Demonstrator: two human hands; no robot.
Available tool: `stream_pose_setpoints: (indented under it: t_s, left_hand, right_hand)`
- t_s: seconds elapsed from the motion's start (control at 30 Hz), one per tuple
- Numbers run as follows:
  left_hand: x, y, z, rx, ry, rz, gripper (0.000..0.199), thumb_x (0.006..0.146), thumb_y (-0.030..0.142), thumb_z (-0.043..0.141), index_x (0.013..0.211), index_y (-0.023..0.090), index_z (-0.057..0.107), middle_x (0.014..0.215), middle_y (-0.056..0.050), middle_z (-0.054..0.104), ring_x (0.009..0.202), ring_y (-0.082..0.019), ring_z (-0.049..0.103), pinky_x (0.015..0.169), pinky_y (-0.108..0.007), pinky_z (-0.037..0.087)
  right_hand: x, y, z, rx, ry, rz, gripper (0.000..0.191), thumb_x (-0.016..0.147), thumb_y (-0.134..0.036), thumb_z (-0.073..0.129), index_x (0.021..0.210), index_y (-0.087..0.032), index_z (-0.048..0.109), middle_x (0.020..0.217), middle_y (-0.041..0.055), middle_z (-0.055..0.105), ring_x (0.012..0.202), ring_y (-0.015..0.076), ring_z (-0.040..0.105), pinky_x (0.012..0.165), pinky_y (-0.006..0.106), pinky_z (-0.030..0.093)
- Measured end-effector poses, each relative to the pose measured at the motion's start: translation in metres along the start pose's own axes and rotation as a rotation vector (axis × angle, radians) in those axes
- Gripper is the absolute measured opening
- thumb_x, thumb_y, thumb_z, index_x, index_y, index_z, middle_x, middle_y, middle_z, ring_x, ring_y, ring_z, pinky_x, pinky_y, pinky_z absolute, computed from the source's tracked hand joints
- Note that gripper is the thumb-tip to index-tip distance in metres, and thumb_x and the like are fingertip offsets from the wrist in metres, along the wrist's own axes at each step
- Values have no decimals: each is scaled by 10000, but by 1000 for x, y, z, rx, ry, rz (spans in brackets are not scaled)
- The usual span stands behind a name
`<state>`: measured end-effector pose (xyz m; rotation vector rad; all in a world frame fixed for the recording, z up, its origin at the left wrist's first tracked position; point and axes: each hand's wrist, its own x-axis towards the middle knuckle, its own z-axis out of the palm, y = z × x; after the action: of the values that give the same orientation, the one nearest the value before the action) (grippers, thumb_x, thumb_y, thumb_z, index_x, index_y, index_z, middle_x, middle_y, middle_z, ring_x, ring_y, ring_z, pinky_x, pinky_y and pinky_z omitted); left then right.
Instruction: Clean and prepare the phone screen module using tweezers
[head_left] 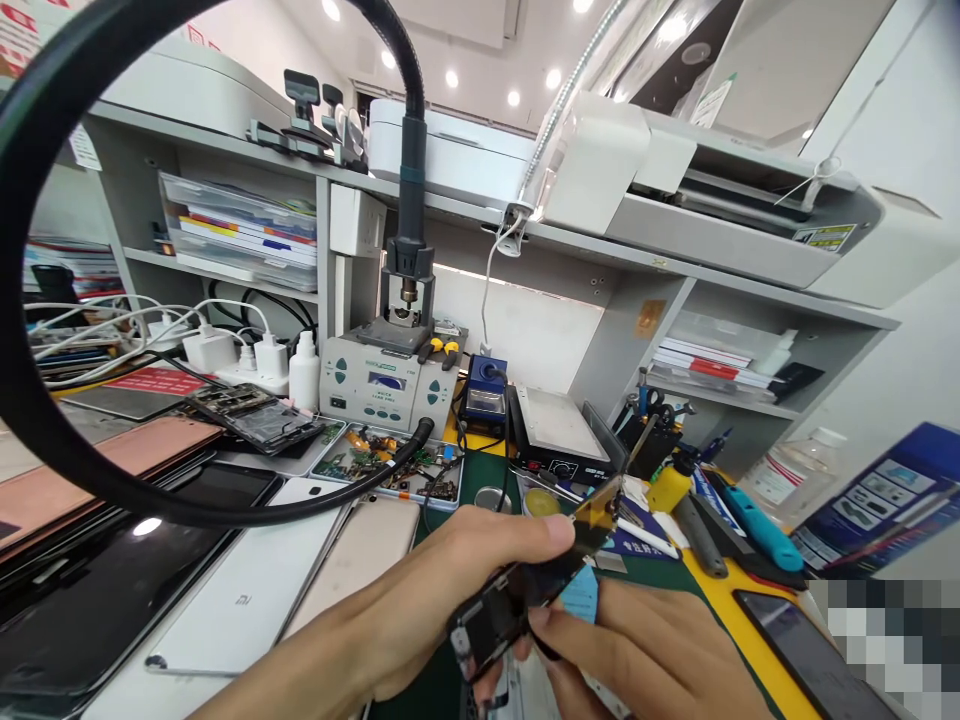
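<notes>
An opened black phone point(491, 625) is tilted in the air above the green mat, at the lower middle of the head view. My left hand point(450, 570) grips it from the left, its thumb lying on the upper part near a shiny amber-and-dark piece point(595, 515) that stands up at the far end. From the right, my right hand point(630, 640) pinches at the phone's near edge, fingertips against its dark inside. Beside those fingers shows a light blue piece point(581, 594). What lies under the phone is mostly hidden by my hands.
A black hose point(90, 470) loops across the left, over several phones and tablets. Behind stand a hot-air station point(382, 385), a parts tray point(442, 475) and a blue soldering unit point(486, 392). Tools, a yellow bottle point(670, 487) and a dark phone point(810, 650) are on the right.
</notes>
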<state>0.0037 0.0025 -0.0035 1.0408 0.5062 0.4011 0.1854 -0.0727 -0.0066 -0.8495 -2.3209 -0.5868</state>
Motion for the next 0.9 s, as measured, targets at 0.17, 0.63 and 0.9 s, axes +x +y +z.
stream_pose_setpoints:
  t_s: [0.17, 0.63, 0.9]
  left_hand:
    - [8, -9, -10, -191, -74, -239, 636, 820, 658, 482, 780, 64, 705, 569, -92, 613, 397, -139, 558, 354, -216, 492]
    - [22, -10, -20, -462, -285, -372, 692, 834, 689, 424, 906, 47, 671, 669, -112, 637, 498, -206, 644, 304, -265, 509]
    - [24, -13, -23, -494, -306, -401, 634, 802, 692, 475, 889, 86, 638, 718, -116, 619, 515, -185, 613, 325, -219, 450]
  right_hand:
    - [5, -4, -6, 219, -115, 257, 182, 858, -90, 638, 966, -222, 699, 741, 0, 714, 642, 146, 686, 601, 262, 533]
    - [18, 4, -11, 714, -360, 611, 238, 983, -179, 526, 883, -199, 740, 699, 9, 744, 521, 131, 633, 452, 218, 471]
    - [25, 5, -12, 747, -422, 694, 242, 994, -169, 516, 852, -196, 711, 770, 6, 763, 692, 148, 695, 556, 209, 520]
